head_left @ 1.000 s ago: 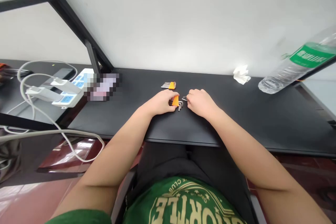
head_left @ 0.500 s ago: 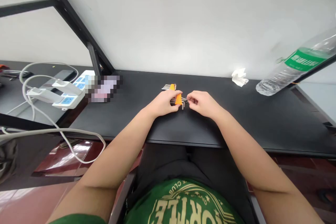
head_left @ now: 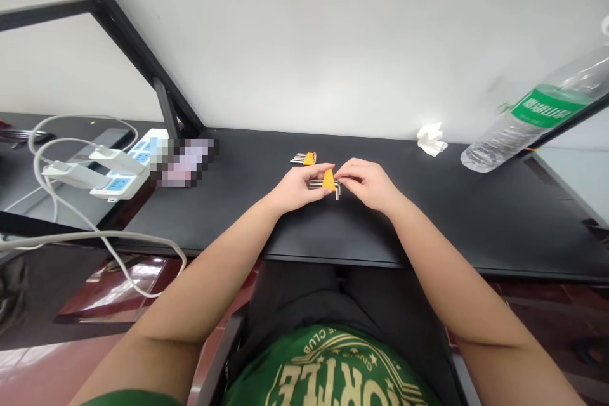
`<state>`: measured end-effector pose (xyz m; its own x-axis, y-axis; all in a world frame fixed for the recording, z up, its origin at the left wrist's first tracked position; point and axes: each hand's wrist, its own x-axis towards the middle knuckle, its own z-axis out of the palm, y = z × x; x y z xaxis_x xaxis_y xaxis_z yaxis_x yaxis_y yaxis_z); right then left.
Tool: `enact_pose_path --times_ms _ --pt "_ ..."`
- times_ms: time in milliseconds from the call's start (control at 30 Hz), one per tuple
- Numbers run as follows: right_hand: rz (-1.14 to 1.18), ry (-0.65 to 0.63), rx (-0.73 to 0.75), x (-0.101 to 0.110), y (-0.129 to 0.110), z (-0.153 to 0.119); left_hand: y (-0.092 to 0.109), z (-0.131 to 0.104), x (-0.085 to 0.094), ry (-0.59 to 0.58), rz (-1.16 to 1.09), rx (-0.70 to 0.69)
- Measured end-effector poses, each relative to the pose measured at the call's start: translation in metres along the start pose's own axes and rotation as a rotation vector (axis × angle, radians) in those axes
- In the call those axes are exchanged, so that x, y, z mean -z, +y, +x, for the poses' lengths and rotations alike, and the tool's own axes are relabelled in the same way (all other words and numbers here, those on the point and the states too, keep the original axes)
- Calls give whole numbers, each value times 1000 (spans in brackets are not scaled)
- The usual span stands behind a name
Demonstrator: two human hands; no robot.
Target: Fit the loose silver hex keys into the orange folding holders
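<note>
At the centre of the frame, the left hand (head_left: 299, 190) grips a small orange plastic holder (head_left: 328, 180) between thumb and fingers, just above the black, smooth-topped surface (head_left: 228, 196). Silver L-shaped metal keys (head_left: 337, 193) run through the holder, their straight shafts pointing left toward the palm and their bent ends sticking out on the right.

The right hand (head_left: 368, 185) meets them from the right side, thumb and forefinger drawn together at those bent ends. It seems to pinch one of the keys, though the fingertips cover most of it; how far that key sits in the holder cannot be made out.

The step in hand looks to be fitting or adjusting a key in the holder. The next move calls for a steady left grip and a fine push along the shaft with the right fingertips, without knocking the neighbouring keys.

Just above the left hand in the frame lies a second orange holder with metal keys (head_left: 309, 158). A crumpled white tissue (head_left: 432, 139) rests at upper right, near a clear plastic bottle with a green label (head_left: 533, 114).
</note>
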<state>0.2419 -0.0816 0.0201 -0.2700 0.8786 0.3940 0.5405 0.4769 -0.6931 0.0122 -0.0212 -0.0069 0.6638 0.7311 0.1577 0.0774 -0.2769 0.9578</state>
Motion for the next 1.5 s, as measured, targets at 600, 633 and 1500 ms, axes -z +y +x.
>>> enact_pose_path --times_ms 600,633,1500 --pt "898 -28 -515 -20 -4 1 -6 5 -5 84 18 -18" --pt "890 -13 -529 -21 -2 1 -7 5 -6 94 107 -32" --pt "-634 -277 -58 0 25 -5 -8 5 14 79 444 47"
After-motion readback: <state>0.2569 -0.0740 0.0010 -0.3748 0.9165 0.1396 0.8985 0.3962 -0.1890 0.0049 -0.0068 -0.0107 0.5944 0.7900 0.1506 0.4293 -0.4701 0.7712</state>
